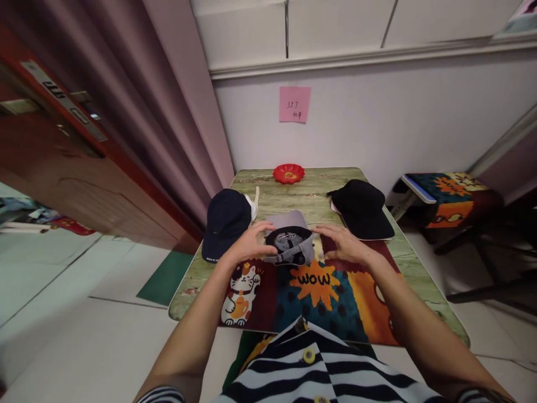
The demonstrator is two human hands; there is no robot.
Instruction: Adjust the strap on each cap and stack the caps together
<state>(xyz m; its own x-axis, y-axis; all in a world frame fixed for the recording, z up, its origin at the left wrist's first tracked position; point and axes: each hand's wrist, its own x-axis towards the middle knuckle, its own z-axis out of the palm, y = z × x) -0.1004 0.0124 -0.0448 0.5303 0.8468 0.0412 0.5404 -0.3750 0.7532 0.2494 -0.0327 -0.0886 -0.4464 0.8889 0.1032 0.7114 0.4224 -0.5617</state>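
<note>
A grey cap (308, 250) lies upside down at the middle of the table, its dark inside facing up and its brim toward the wall. My left hand (251, 244) is at the cap's left edge, thumb and fingers apart. On the other side, my right hand (342, 245) has its fingers spread beside the cap's right edge, with nothing visible in it. A navy cap (227, 219) sits at the table's left edge, a white part showing behind it. At the right lies a black cap (361, 207).
A red scalloped dish (288, 174) stands near the table's (268, 193) back edge. A colourful printed mat (268, 302) covers the front. Behind is a wall with a pink note (295, 104); a curtain (180, 84) hangs left, and a small table (451, 193) stands right.
</note>
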